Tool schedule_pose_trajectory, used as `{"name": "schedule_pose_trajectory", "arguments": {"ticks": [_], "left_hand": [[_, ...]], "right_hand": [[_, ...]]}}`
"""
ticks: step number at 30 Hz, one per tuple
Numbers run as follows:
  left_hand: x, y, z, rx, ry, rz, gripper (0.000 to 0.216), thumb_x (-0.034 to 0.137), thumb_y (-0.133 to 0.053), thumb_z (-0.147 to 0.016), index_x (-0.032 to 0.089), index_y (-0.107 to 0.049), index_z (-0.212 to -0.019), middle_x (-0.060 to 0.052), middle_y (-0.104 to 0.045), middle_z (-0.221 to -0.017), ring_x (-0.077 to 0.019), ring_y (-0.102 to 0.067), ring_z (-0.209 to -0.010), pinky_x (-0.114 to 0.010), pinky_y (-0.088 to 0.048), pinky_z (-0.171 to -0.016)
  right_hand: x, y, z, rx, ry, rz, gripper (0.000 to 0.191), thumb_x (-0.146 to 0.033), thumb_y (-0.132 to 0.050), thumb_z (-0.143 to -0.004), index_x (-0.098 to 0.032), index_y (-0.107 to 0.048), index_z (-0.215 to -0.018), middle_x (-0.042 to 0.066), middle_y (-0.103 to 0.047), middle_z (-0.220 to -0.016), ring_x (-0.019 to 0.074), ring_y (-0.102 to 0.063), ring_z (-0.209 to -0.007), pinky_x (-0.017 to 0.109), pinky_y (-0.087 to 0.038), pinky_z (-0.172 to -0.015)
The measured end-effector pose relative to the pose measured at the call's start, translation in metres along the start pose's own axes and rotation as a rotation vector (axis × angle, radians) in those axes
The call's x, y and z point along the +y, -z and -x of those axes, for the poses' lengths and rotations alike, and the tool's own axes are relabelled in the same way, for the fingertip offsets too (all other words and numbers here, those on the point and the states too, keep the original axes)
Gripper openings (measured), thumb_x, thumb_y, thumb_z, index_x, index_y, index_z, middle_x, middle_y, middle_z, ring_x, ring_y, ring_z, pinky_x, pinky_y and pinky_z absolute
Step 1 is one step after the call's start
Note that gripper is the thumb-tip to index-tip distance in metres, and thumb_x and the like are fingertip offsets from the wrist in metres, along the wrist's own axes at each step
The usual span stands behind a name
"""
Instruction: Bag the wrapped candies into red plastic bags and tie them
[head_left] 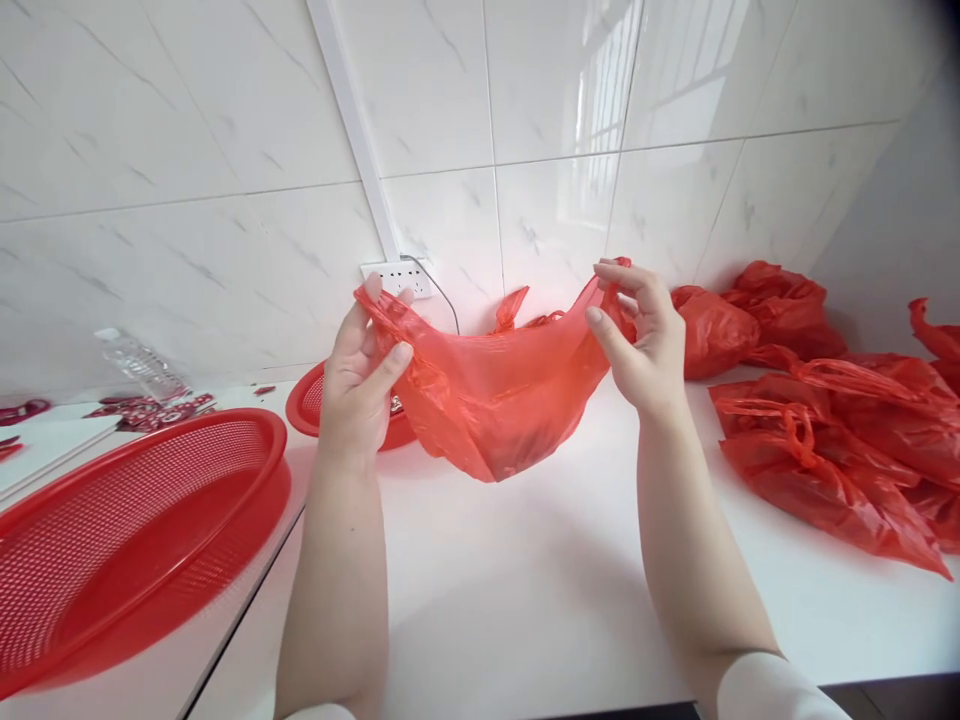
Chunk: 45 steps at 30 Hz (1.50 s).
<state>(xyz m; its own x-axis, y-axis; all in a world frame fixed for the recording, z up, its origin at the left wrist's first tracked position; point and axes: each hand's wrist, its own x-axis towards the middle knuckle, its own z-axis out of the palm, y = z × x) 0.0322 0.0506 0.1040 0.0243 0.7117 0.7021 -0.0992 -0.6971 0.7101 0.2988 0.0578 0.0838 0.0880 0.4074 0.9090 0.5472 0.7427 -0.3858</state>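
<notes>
A thin red plastic bag (510,395) hangs in the air above the white table, stretched between my two hands. My left hand (365,375) grips its left handle, thumb in front and fingers behind. At the other side my right hand (641,335) has the right handle pinched near the fingertips. The bag sags in the middle and its lower edge comes to a point. Whether anything lies inside it I cannot tell. Behind the bag and my left hand, a small red basket (306,400) is partly hidden.
A large red mesh basket (150,520) stands at the left. Several knotted red bags (832,450) are heaped at the right. A clear plastic bottle (142,365) lies by the tiled wall, near a power socket (397,280) with a cable. The table (525,600) is white.
</notes>
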Motion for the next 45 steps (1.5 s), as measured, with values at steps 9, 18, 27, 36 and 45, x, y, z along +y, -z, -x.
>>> {"name": "schedule_pose_trajectory", "arguments": {"ticks": [9,18,27,36,45], "left_hand": [[-0.014,0.016,-0.006,0.104,-0.099,-0.033,0.047,0.018,-0.075,-0.074,0.029,-0.066,-0.119,-0.004,-0.061,-0.131,-0.0246,-0.047,-0.13,-0.039,-0.038,-0.109],[-0.021,0.017,-0.011,0.336,0.274,-0.069,0.037,0.055,-0.062,-0.08,0.021,-0.074,-0.088,-0.002,-0.072,-0.091,-0.0226,-0.065,-0.093,-0.032,-0.053,-0.079],[-0.017,0.018,-0.012,0.122,0.589,0.405,0.038,0.03,-0.043,-0.086,0.011,-0.062,-0.114,0.002,-0.054,-0.058,-0.0136,-0.059,-0.055,-0.033,-0.052,-0.072],[0.002,-0.021,0.015,-0.52,0.52,-0.053,0.055,0.031,-0.077,-0.07,0.024,-0.059,-0.122,0.001,-0.06,-0.076,-0.011,-0.053,-0.057,-0.025,-0.046,-0.057],[-0.006,-0.046,0.026,-0.461,0.485,-0.023,0.025,0.033,-0.06,-0.087,0.022,-0.066,-0.108,-0.006,-0.067,-0.104,-0.0254,-0.06,-0.104,-0.036,-0.047,-0.088]], "right_hand": [[0.002,0.008,0.001,-0.317,-0.099,0.102,0.067,-0.012,-0.041,-0.084,-0.034,-0.029,-0.147,-0.001,-0.02,-0.158,0.0297,-0.013,-0.146,0.057,-0.031,-0.11],[0.012,0.018,0.005,-0.343,-0.294,0.119,0.054,-0.014,-0.05,-0.082,-0.028,-0.052,-0.134,0.005,-0.059,-0.13,0.0277,-0.062,-0.108,0.046,-0.054,-0.088],[0.022,0.004,0.003,-0.101,-0.149,0.139,0.011,-0.024,-0.058,-0.083,-0.024,-0.068,-0.085,0.007,-0.063,-0.11,0.0265,-0.059,-0.105,0.046,-0.051,-0.088],[-0.043,-0.017,0.009,-0.423,-0.11,-0.397,0.017,-0.02,-0.05,-0.087,-0.021,-0.064,-0.094,0.003,-0.068,-0.093,0.0185,-0.066,-0.086,0.034,-0.055,-0.076],[-0.044,-0.04,0.012,-0.465,-0.006,-0.317,0.02,-0.026,-0.048,-0.093,-0.023,-0.062,-0.106,0.005,-0.066,-0.105,0.0196,-0.061,-0.095,0.034,-0.05,-0.083]]}}
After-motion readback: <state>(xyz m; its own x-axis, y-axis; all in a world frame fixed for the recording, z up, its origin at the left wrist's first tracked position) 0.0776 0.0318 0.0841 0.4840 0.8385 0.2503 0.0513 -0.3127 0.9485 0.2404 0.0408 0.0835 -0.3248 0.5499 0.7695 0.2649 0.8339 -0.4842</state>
